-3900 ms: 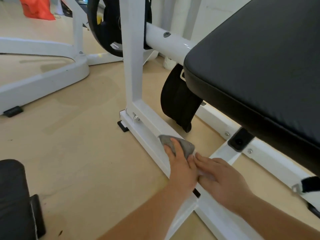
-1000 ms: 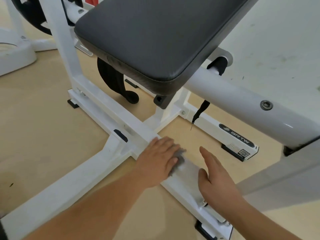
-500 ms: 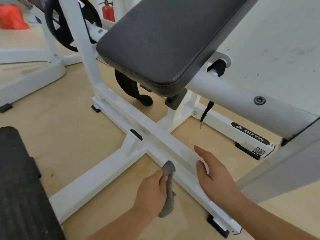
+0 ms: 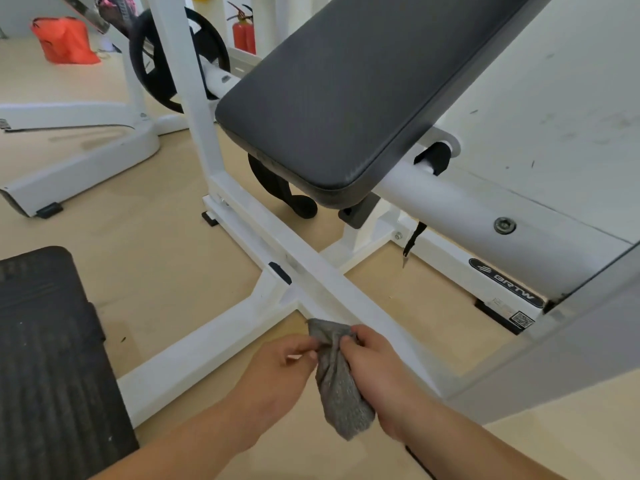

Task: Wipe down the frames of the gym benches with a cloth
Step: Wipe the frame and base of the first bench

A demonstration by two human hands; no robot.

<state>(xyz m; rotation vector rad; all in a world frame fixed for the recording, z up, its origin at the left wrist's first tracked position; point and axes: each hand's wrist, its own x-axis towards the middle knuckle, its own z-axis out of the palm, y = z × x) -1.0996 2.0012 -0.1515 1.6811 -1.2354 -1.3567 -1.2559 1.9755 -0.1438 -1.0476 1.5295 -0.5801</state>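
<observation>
Now gripped by both hands: the grey cloth, just short of the bench frame

Head view. The cloth (image 4: 337, 386) is seen low in the middle of the picture, between the left hand (image 4: 280, 372) and the right hand (image 4: 377, 372), which are brought close together in front of the white frame (image 4: 311, 268). The cloth's upper edge is pinched by the curled fingertips of the left hand from one side. From the other side it is clasped by the bent fingers and thumb of the right hand, so both hands are closed on it. Its top corner is raised just beside the near edge of the frame's long floor bar; whether it touches the bar cannot be told. The rest hangs down past the right wrist, above the floor (image 4: 156, 258).

The cloth is seen as grey, knitted in texture, bunched and creased into a narrow, drooping fold.

Behind the hands, the floor bar is crossed by a shorter bar, and the black pad (image 4: 346, 91) is carried tilted above them. A dark ribbed mat (image 4: 52, 358) lies at the left. Farther back a weight plate (image 4: 156, 64), a red fire extinguisher (image 4: 244, 32) and an orange bag (image 4: 64, 39) are seen.
</observation>
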